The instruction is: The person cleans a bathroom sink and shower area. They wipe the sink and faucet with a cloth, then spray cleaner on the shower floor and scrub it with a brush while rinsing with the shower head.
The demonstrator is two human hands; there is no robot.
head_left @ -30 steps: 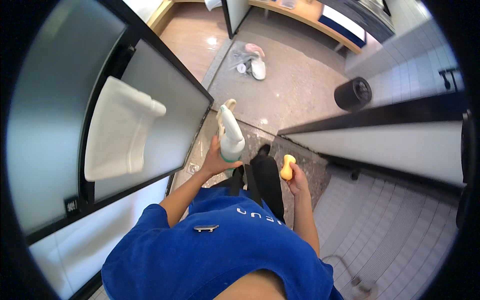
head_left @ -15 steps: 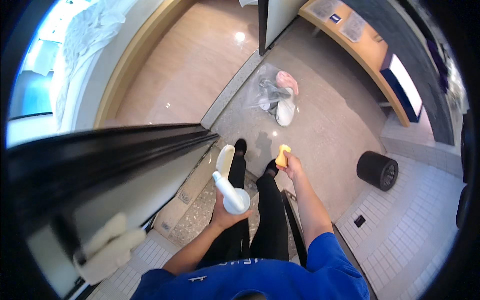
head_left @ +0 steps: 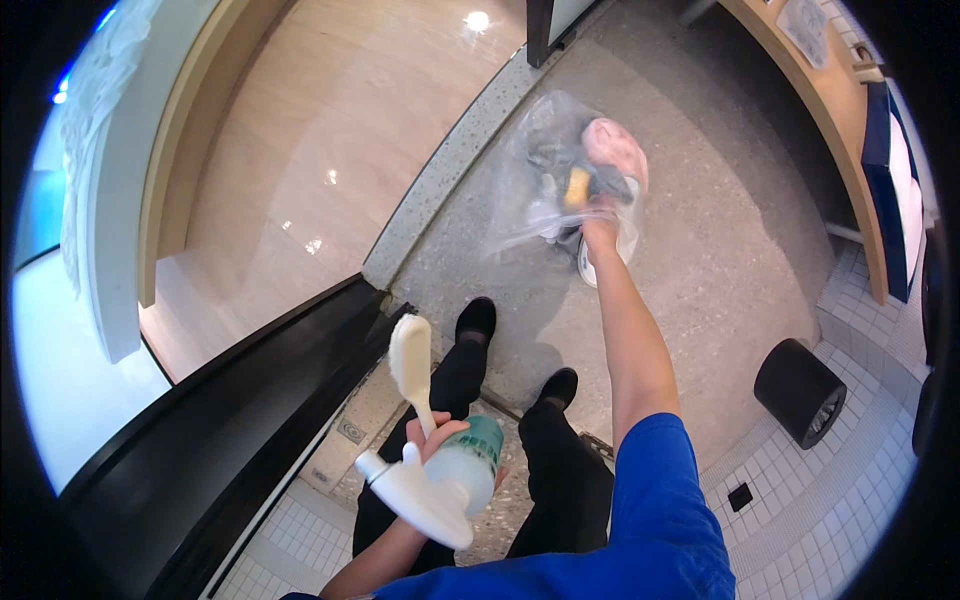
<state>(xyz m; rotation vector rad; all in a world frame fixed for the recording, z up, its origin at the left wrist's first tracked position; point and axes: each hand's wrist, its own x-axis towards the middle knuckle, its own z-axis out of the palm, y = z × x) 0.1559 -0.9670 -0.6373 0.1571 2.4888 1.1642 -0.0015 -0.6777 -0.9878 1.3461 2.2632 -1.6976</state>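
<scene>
My left hand (head_left: 438,436) grips a white spray bottle with a green band (head_left: 467,478), now tipped sideways, together with a long-handled white brush (head_left: 410,358), bristles upward. My right arm stretches forward to a clear plastic bag (head_left: 515,225) on the grey floor. My right hand (head_left: 600,226) is at the bag, its fingertips on the yellow sponge (head_left: 576,186), blurred and partly behind the plastic. A pink item (head_left: 614,145), grey cloths and a white slipper-like item (head_left: 590,267) lie in or beside the bag.
A stone threshold (head_left: 432,162) runs along the pale floor (head_left: 300,150). A black-framed door (head_left: 240,410) stands at lower left, a wooden bench (head_left: 840,130) at upper right, a black bin (head_left: 800,393) on the right. My feet stand near the shower's edge.
I have moved out toward the bag. My right hand with the sponge has reached down and forward into it; the bottle in my left hand has tipped over sideways.
</scene>
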